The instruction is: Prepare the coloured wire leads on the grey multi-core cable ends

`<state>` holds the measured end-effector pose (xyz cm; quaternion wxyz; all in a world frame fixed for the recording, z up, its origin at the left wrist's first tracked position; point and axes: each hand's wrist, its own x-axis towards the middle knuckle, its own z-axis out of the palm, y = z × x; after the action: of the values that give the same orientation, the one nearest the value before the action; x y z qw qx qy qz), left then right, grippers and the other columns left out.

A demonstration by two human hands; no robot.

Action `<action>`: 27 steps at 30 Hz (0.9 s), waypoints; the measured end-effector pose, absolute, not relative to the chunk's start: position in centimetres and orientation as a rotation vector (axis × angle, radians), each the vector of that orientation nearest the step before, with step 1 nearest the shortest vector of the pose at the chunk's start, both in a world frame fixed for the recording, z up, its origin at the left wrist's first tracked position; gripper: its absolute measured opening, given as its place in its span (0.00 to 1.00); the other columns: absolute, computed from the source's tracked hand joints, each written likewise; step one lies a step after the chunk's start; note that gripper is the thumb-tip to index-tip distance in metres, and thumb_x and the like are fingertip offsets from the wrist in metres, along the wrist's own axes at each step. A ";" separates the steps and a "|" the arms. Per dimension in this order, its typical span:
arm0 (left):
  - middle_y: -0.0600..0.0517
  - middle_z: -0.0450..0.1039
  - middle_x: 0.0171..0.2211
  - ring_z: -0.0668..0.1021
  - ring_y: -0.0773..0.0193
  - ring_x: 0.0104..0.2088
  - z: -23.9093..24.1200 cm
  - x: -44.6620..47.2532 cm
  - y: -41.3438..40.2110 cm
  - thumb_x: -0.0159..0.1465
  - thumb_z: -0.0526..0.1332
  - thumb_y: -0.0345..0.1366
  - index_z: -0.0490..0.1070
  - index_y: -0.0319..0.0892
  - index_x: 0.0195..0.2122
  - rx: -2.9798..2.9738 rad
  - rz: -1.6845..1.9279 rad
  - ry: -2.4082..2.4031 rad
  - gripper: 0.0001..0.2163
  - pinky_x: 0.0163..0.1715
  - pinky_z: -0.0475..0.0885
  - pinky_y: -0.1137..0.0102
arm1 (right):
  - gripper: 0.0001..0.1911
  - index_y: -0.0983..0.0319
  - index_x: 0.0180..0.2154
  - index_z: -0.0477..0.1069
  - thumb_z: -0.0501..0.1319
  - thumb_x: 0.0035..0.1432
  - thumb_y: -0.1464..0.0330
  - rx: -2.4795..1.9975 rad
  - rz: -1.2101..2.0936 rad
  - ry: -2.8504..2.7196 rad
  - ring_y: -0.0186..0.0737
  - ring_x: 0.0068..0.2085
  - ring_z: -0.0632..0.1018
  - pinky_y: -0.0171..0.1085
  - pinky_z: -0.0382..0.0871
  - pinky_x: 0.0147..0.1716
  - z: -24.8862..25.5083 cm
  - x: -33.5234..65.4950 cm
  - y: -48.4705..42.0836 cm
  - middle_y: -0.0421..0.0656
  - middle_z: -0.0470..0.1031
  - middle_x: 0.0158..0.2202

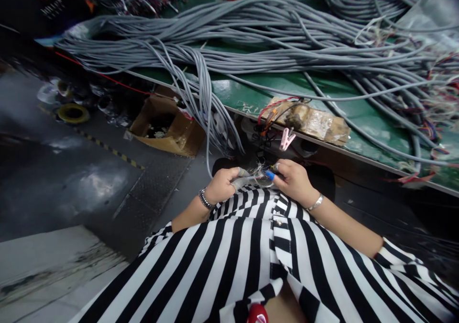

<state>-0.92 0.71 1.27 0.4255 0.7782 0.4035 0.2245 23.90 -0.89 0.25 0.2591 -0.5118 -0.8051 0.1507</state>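
Note:
My left hand (pixel 223 184) is closed around the end of a grey cable (pixel 247 179), held low over my lap below the bench edge. Thin stripped wires (pixel 258 171) fan out from that cable end between my two hands. My right hand (pixel 292 179) pinches at those wires, with a blue cap or cover (pixel 269 175) on one fingertip. Both wrists carry metal bracelets. My striped black-and-white shirt fills the lower view.
A green workbench (pixel 322 98) carries big coils of grey cable (pixel 233 31). A taped brown bundle (pixel 308 119) and a pink clip (pixel 287 139) sit at its front edge. An open cardboard box (pixel 167 127) and a yellow tape roll (pixel 73 113) lie on the dark floor at left.

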 end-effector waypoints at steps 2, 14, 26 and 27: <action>0.50 0.79 0.33 0.79 0.66 0.33 1.2 -0.9 0.7 0.63 0.59 0.36 0.75 0.39 0.39 1.933 0.561 1.015 0.08 0.36 0.72 0.74 | 0.18 0.61 0.21 0.61 0.55 0.62 0.61 -1.384 0.414 -2.170 0.36 0.27 0.65 0.35 0.57 0.28 0.2 23.9 -0.9 0.43 0.65 0.24; 0.51 0.79 0.33 0.79 0.65 0.33 0.2 -0.5 0.3 0.61 0.60 0.32 0.76 0.42 0.39 2.024 0.512 1.010 0.07 0.35 0.71 0.74 | 0.17 0.61 0.23 0.60 0.57 0.61 0.61 -1.406 0.798 -1.981 0.33 0.26 0.65 0.34 0.58 0.27 -0.2 22.8 -1.3 0.39 0.64 0.23; 0.50 0.79 0.32 0.79 0.64 0.32 0.7 -0.8 0.5 0.61 0.60 0.34 0.76 0.41 0.38 1.964 0.575 1.067 0.07 0.36 0.71 0.73 | 0.18 0.60 0.21 0.56 0.56 0.60 0.61 -1.466 0.578 -2.038 0.34 0.25 0.64 0.35 0.56 0.27 -0.3 23.7 -1.2 0.39 0.60 0.22; 0.50 0.79 0.32 0.79 0.64 0.32 0.6 -0.8 0.5 0.61 0.61 0.34 0.76 0.41 0.38 1.958 0.576 1.072 0.07 0.36 0.71 0.73 | 0.18 0.60 0.21 0.56 0.56 0.59 0.62 -1.461 0.570 -2.041 0.34 0.25 0.63 0.35 0.56 0.27 -0.3 23.6 -1.2 0.39 0.60 0.22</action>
<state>-0.82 0.49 0.64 0.4061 0.7761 0.4251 0.2283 23.63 -1.17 -0.35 0.2798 -0.5450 -0.7613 0.2126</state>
